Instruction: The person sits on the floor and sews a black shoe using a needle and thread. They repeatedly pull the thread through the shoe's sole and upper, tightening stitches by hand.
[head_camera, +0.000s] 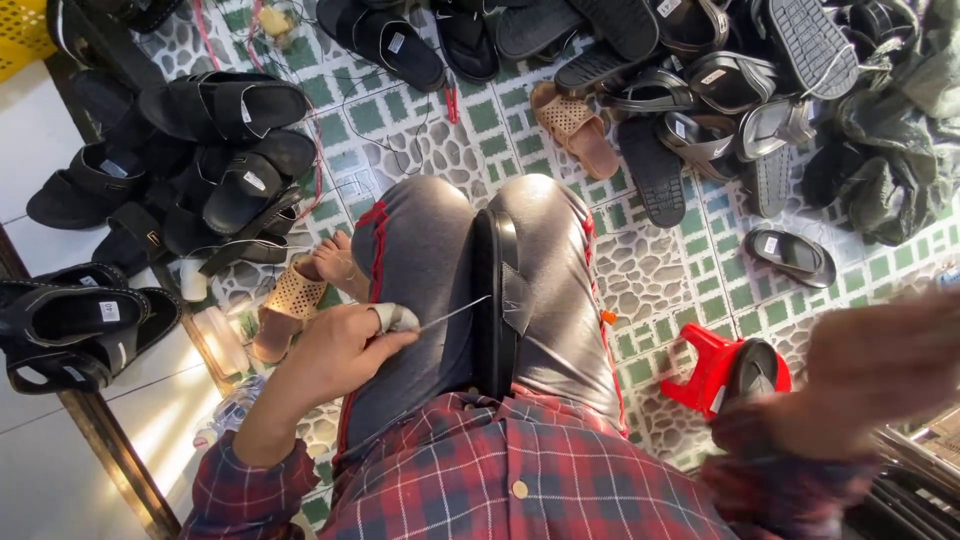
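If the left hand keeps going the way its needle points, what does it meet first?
Probably the black sandal clamped between the knees: the left hand aims its needle right toward the sandal's strap, nothing between. Depth is hard to judge.

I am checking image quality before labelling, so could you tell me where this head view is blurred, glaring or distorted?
Head view: the right hand is smeared by motion blur; the left hand and the black sandal between the knees are sharp; sunlight glares on the pale floor at lower left; wide-angle bending shows at the edges.
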